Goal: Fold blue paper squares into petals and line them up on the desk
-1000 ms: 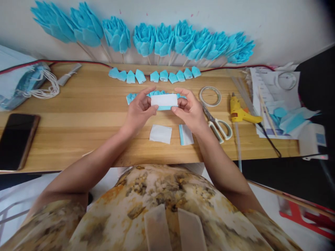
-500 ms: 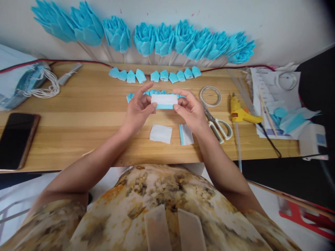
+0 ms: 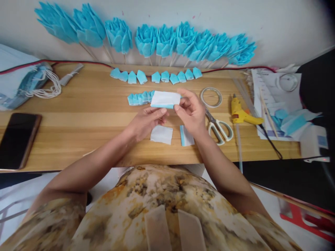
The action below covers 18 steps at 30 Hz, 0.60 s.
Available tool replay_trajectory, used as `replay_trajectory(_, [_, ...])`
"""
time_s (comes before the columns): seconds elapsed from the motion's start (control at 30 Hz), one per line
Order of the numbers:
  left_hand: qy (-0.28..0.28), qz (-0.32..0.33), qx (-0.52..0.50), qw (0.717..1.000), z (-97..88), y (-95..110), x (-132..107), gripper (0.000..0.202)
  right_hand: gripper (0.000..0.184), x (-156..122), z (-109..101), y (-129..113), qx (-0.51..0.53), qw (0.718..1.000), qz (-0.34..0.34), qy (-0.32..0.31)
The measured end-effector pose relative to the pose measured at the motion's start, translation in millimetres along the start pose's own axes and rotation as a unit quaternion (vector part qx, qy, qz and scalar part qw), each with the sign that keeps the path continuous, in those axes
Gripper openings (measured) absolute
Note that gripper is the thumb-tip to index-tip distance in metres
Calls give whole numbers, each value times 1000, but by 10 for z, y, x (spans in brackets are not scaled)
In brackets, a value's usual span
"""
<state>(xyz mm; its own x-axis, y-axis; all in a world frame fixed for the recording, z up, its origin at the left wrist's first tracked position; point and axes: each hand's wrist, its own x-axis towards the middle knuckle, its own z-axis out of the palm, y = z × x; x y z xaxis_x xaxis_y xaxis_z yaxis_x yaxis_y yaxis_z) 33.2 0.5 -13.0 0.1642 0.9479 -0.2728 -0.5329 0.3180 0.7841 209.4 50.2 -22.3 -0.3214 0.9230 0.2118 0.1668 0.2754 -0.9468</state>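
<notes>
A small rectangle of nonwoven fabric point(image 3: 165, 98), white with a blue folded strip along its lower edge, is held up over the table. My right hand point(image 3: 192, 109) pinches its right end between thumb and fingers. Below the lower edge, my left hand point(image 3: 146, 122) is closed, its thumb at the blue fold and its other fingers curled underneath. Flat on the table beneath lie a white fabric square point(image 3: 161, 135) and a white piece with a blue edge point(image 3: 186, 136), partly covered by my right hand. Behind the held fabric runs a row of folded blue petals point(image 3: 140, 98), partly hidden.
Scissors point(image 3: 221, 130), a tape roll point(image 3: 210, 97) and a yellow glue gun point(image 3: 242, 113) lie to the right. More folded petals point(image 3: 156, 77) line the back, below blue fabric flowers point(image 3: 146, 40) against the wall. A phone point(image 3: 18, 139) lies at left.
My left hand has let go of the fabric's left end and moved down to its lower edge. The fabric has tilted slightly, and my right hand keeps its pinch.
</notes>
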Motion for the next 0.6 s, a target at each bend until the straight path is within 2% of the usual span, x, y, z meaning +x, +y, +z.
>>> replay_trajectory(0.13, [25,29,-17,999,-44,20,46,30,46,-7,40,5,13,999,-18,-23])
replay_trajectory(0.27, [38,52,-8,998,-63,48,65,25,48,9,50,6,14,999,-2,-45])
replay_trajectory(0.5, [53,68,18,996,-82,72,60,25,48,37,-44,5,15,1000,9,-22])
replay_trajectory(0.6, [56,66,24,996,-92,63,70,25,53,31,-51,-17,21,999,6,-46])
